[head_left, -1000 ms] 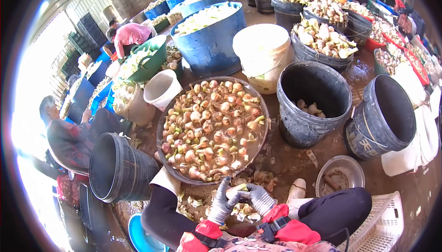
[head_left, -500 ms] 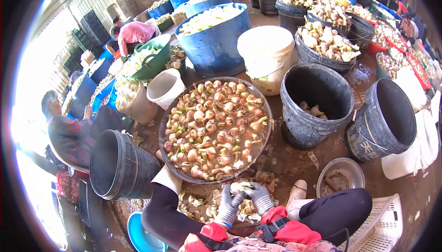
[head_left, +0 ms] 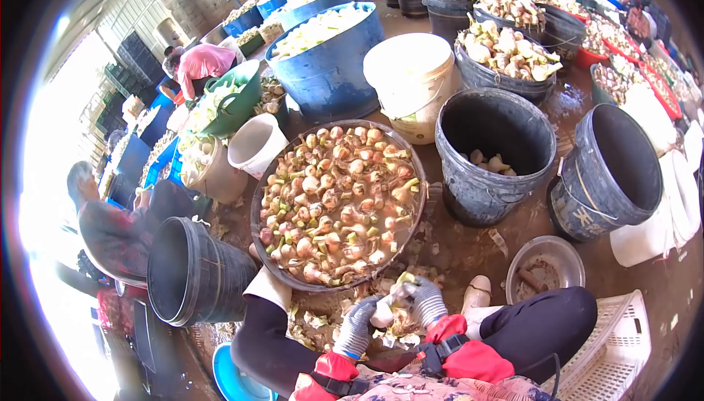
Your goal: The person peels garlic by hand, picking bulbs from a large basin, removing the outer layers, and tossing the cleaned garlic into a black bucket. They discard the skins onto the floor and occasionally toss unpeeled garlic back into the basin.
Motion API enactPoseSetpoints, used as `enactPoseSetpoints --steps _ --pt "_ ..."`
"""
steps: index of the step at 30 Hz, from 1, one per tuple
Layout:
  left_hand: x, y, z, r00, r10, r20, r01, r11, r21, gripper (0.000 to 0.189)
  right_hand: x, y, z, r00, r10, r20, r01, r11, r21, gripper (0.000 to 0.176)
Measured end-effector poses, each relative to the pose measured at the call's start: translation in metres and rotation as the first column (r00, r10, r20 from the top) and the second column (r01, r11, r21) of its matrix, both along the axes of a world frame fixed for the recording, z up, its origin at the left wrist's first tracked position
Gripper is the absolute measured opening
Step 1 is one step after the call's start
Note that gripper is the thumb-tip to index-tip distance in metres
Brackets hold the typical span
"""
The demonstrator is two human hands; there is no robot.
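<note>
My left hand point(head_left: 357, 330), in a grey striped glove, is closed around a peeled-looking white garlic bulb point(head_left: 382, 313) above my lap. Just right of it, my gloved right hand point(head_left: 425, 303) is closed on a pale garlic skin point(head_left: 401, 291), with a greenish end showing at the fingertips. Whether that skin is still joined to the bulb is hard to see. Beyond both hands stands a wide round tub point(head_left: 256, 243), full of unpeeled garlic bulbs point(head_left: 334, 196) in brownish water. Loose peelings point(head_left: 315, 320) litter the floor below my hands.
Black buckets flank the tub: one with a few white bulbs point(head_left: 480, 196), another at right point(head_left: 587, 196), one tipped at left point(head_left: 220, 273). A metal bowl point(head_left: 554, 249) and white crate point(head_left: 616, 342) lie right. Two people point(head_left: 117, 229) point(head_left: 202, 64) work at left.
My hands have moved apart, the right one going up and right from the bulb with skin in its fingers. The bulb stays with my left hand. The view has shifted slightly.
</note>
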State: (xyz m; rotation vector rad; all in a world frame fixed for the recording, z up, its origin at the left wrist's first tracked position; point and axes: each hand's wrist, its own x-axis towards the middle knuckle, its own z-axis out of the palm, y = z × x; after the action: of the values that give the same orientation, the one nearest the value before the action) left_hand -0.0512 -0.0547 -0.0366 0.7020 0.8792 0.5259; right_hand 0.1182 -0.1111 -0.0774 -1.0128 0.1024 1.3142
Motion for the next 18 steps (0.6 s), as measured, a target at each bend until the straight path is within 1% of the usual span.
enactPoseSetpoints --steps 1,2,3,4,5,6,7,8,9,10,11,12,13,14,15,16,17,18 --pt "0.0 -0.001 0.011 0.999 -0.007 0.044 0.009 0.999 -0.042 0.045 0.007 -0.001 -0.02 0.995 0.016 0.097 -0.014 1.0 -0.018 0.016" --pt "0.003 -0.001 0.023 0.996 -0.013 0.091 0.021 0.996 -0.086 0.046 0.011 0.0 -0.013 0.982 -0.003 0.188 0.026 0.993 -0.118 0.016" --pt "0.002 0.001 0.025 0.996 -0.016 0.089 0.024 0.996 -0.088 0.046 0.013 -0.001 -0.032 0.921 0.142 0.363 -0.091 0.984 -0.154 0.021" --pt "0.001 0.005 0.027 0.998 -0.023 0.058 0.025 0.999 -0.044 0.047 0.017 0.0 -0.037 0.808 0.281 0.517 -0.199 0.957 -0.209 0.026" --pt "-0.001 0.008 0.028 0.999 -0.028 0.029 0.028 1.0 0.001 0.048 0.013 0.001 -0.041 0.808 0.28 0.518 -0.198 0.958 -0.209 0.026" --pt "-0.002 0.01 0.025 0.999 -0.029 0.03 0.029 1.0 0.002 0.048 0.005 0.003 -0.029 0.821 0.297 0.488 -0.248 0.955 -0.163 0.035" --pt "-0.004 0.012 0.018 0.984 -0.076 -0.161 0.111 0.97 0.217 0.053 -0.001 0.005 -0.017 0.832 0.315 0.457 -0.296 0.948 -0.116 0.045" --pt "-0.007 0.014 0.01 0.933 -0.078 -0.352 0.225 0.889 0.399 0.058 -0.004 0.004 -0.009 0.832 0.316 0.456 -0.296 0.948 -0.117 0.045" --pt "-0.008 0.017 0.001 0.904 -0.062 -0.422 0.283 0.828 0.485 0.065 -0.007 0.003 -0.003 0.854 0.352 0.382 -0.373 0.927 -0.021 0.052" --pt "-0.009 0.017 -0.008 0.904 -0.063 -0.423 0.283 0.829 0.482 0.065 -0.011 0.003 0.003 0.865 0.395 0.31 -0.437 0.896 0.08 0.059" --pt "-0.008 0.015 -0.012 0.91 -0.001 -0.415 0.231 0.833 0.503 0.065 -0.019 0.004 0.011 0.889 0.34 0.307 -0.394 0.91 0.132 0.055" --pt "-0.006 0.015 -0.016 0.912 0.06 -0.405 0.178 0.833 0.524 0.065 -0.02 0.003 0.018 0.889 0.341 0.307 -0.394 0.91 0.129 0.055" --pt "-0.006 0.017 -0.021 0.917 0.08 -0.39 0.129 0.867 0.482 0.06 -0.019 0.003 0.025 0.804 0.365 0.47 -0.44 0.896 0.058 0.052" --pt "-0.003 0.017 -0.015 0.917 0.082 -0.39 0.127 0.867 0.481 0.06 -0.019 0.005 0.029 0.688 0.385 0.615 -0.474 0.88 -0.02 0.048" --pt "0.002 0.018 -0.003 0.902 0.153 -0.403 0.053 0.888 0.456 0.056 -0.022 0.007 0.029 0.626 0.337 0.703 -0.426 0.903 -0.053 0.04" --pt "0.005 0.018 0.004 0.881 0.222 -0.418 -0.022 0.902 0.431 0.053 -0.022 0.007 0.029 0.625 0.339 0.703 -0.427 0.902 -0.055 0.04" --pt "0.003 0.02 -0.004 0.879 0.251 -0.406 -0.073 0.911 0.405 0.041 -0.021 0.007 0.037 0.632 0.355 0.689 -0.429 0.901 -0.07 0.036" --pt "-0.001 0.022 -0.01 0.879 0.25 -0.405 -0.073 0.912 0.405 0.041 -0.019 0.007 0.044 0.64 0.37 0.674 -0.43 0.899 -0.085 0.032"
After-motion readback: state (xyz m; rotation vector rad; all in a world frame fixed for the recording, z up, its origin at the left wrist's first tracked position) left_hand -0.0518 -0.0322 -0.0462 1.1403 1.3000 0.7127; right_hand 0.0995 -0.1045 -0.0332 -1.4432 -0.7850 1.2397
